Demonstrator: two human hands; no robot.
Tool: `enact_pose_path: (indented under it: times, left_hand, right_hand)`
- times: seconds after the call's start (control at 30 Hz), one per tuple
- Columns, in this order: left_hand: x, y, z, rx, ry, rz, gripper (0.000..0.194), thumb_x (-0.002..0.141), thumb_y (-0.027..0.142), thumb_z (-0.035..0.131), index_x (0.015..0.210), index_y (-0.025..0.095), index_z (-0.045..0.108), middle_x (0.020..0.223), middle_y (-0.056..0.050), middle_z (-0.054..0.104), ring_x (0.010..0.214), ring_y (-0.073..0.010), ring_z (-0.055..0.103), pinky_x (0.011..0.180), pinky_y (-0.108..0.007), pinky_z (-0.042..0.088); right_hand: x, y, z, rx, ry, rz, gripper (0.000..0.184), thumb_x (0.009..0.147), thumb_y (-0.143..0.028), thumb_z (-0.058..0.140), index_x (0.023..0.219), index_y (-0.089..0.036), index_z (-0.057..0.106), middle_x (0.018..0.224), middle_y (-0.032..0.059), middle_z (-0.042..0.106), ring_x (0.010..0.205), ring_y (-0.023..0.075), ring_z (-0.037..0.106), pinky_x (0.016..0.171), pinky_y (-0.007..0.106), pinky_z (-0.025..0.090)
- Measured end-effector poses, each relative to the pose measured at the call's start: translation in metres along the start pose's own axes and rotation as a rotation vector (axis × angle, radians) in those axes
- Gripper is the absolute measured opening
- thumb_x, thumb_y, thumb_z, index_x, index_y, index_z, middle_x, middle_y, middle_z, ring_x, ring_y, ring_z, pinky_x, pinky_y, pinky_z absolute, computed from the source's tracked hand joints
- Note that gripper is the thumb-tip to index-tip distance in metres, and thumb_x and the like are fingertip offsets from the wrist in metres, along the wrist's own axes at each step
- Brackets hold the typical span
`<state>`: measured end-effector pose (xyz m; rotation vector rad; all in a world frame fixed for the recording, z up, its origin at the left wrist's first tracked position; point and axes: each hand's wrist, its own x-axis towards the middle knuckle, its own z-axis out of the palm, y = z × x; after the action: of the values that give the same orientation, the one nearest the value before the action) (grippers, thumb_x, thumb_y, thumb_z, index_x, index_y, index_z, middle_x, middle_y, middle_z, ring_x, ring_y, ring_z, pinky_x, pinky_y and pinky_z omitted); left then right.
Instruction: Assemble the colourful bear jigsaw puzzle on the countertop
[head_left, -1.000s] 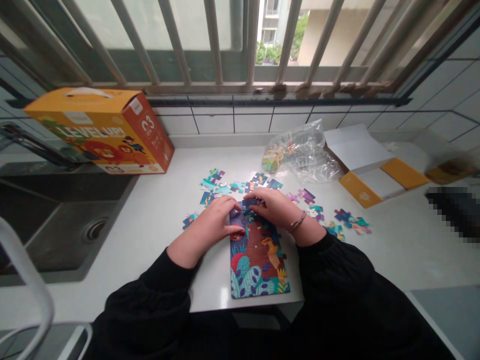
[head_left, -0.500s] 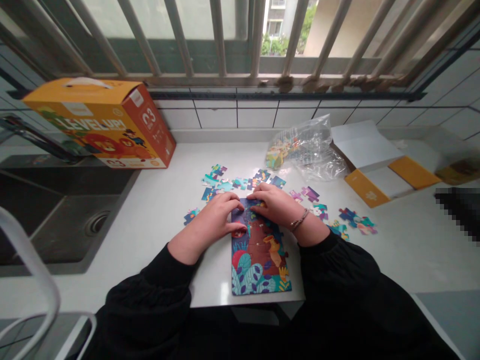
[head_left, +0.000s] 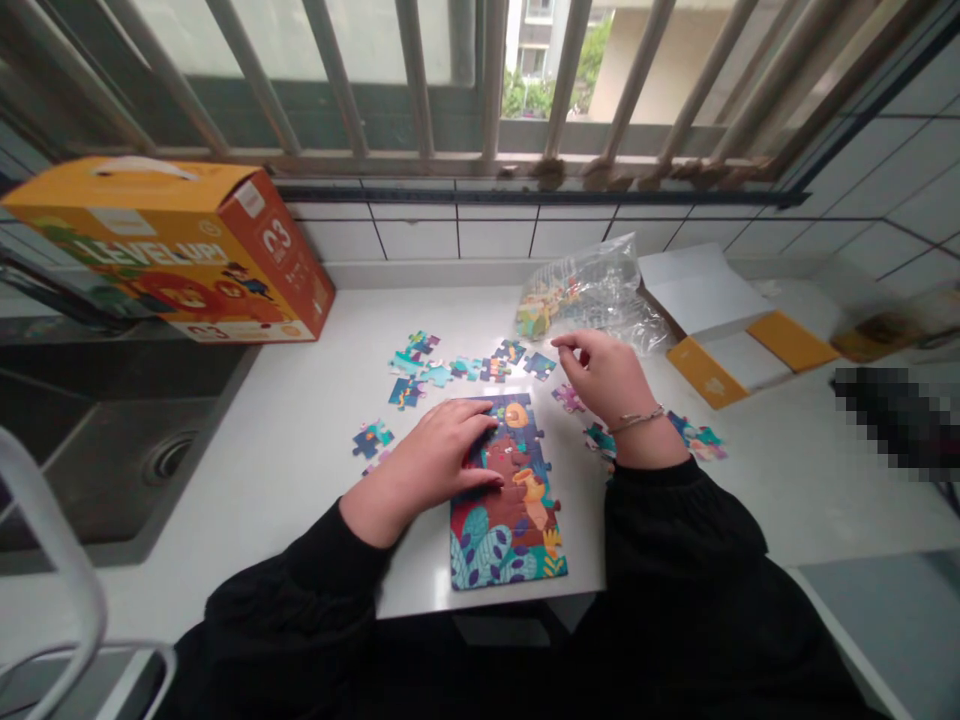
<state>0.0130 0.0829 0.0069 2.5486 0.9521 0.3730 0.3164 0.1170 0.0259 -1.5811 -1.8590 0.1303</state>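
A joined section of a jigsaw puzzle point(head_left: 510, 545) lies flat by the counter's front edge, showing a brown bear, blue leaves and a dark night sky. My left hand point(head_left: 442, 455) rests across its left side, fingers and thumb apart, covering part of the picture. To the right and farther back, my right hand point(head_left: 600, 372) hovers over the counter with its fingers loosely bent and nothing visible in them. Closest to it are a dark blue puzzle piece point(head_left: 539, 366) and a pink-purple puzzle piece point(head_left: 568, 398). My right wrist and forearm partly hide other loose pieces.
Several loose pieces point(head_left: 439, 373) lie behind the joined section, others point(head_left: 371, 438) at its left. Farther back are a clear plastic bag point(head_left: 600, 285) with pieces and an opened orange-white box point(head_left: 712, 380). A large orange carton point(head_left: 172, 250) stands beside the dark sink point(head_left: 217, 400).
My right hand has lifted off the puzzle's top and moved right and back, uncovering the upper right part. My left hand stays on the puzzle. The view has shifted slightly.
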Motion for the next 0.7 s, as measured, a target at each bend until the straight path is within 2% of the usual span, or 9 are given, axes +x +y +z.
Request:
enact_pose_path:
  times: [0.23,0.37,0.43,0.5,0.6,0.7]
  left_hand:
    - [0.004,0.016,0.0,0.096,-0.038,-0.04,0.075,0.083,0.062,0.093,0.136,0.015,0.069,0.16,-0.024,0.06,0.149,-0.0437,0.057,0.125,-0.061,0.047]
    - [0.0,0.036,0.004,0.151,-0.087,-0.062,0.09,0.08,0.069,0.092,0.149,0.018,0.064,0.171,-0.025,0.049,0.158,-0.0477,0.046,0.131,-0.068,0.036]
    - [-0.004,0.053,0.01,0.146,-0.14,-0.017,0.101,0.076,0.072,0.093,0.158,0.024,0.059,0.177,-0.023,0.041,0.162,-0.0512,0.039,0.132,-0.076,0.029]
    - [-0.01,0.071,0.018,0.111,-0.205,0.06,0.108,0.072,0.077,0.093,0.162,0.03,0.057,0.181,-0.02,0.036,0.164,-0.054,0.035,0.131,-0.08,0.026]
    - [-0.019,0.09,0.033,0.084,-0.248,0.101,0.107,0.072,0.077,0.093,0.163,0.034,0.058,0.181,-0.02,0.036,0.163,-0.0567,0.035,0.129,-0.082,0.027]
    - [-0.027,0.093,0.04,0.058,-0.215,0.103,0.09,0.08,0.065,0.093,0.159,0.036,0.062,0.18,-0.018,0.039,0.163,-0.0559,0.035,0.128,-0.083,0.028]
  right_hand:
    - [-0.001,0.004,-0.014,-0.01,0.074,0.152,0.028,0.096,-0.027,0.062,0.109,-0.02,0.087,0.096,0.0098,0.083,0.077,0.023,0.07,0.084,0.038,0.056]
    - [-0.021,0.01,-0.047,-0.017,0.226,0.241,0.032,0.097,-0.035,0.062,0.112,-0.02,0.086,0.091,0.009,0.083,0.077,0.0241,0.071,0.079,0.038,0.055]
    - [-0.039,0.015,-0.068,-0.053,0.309,0.31,0.035,0.099,-0.039,0.06,0.114,-0.02,0.085,0.089,0.0087,0.082,0.076,0.0242,0.07,0.076,0.037,0.054]
    - [-0.062,0.021,-0.088,-0.107,0.334,0.377,0.037,0.1,-0.042,0.059,0.116,-0.02,0.084,0.088,0.0085,0.081,0.074,0.0239,0.069,0.073,0.037,0.054]
    - [-0.098,0.027,-0.106,-0.181,0.212,0.432,0.037,0.1,-0.045,0.06,0.113,-0.02,0.084,0.088,0.0092,0.08,0.074,0.025,0.07,0.074,0.039,0.055]
    - [-0.135,0.026,-0.104,-0.221,0.013,0.348,0.034,0.1,-0.043,0.063,0.114,-0.018,0.082,0.104,0.0136,0.082,0.09,0.0303,0.075,0.088,0.046,0.059]
